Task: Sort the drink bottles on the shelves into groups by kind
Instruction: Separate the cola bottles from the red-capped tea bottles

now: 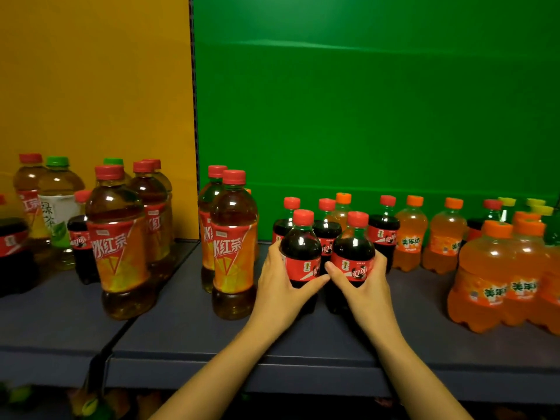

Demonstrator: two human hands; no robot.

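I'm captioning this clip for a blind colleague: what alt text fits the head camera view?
A person's left hand grips a cola bottle and the right hand a second cola bottle beside it, both upright on a dark shelf. Tall iced-tea bottles stand to the left and orange soda bottles to the right, against a green back panel.

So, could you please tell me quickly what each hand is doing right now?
Left hand: grips the left red-capped dark plastic cola bottle.
Right hand: grips the right red-capped dark plastic cola bottle.
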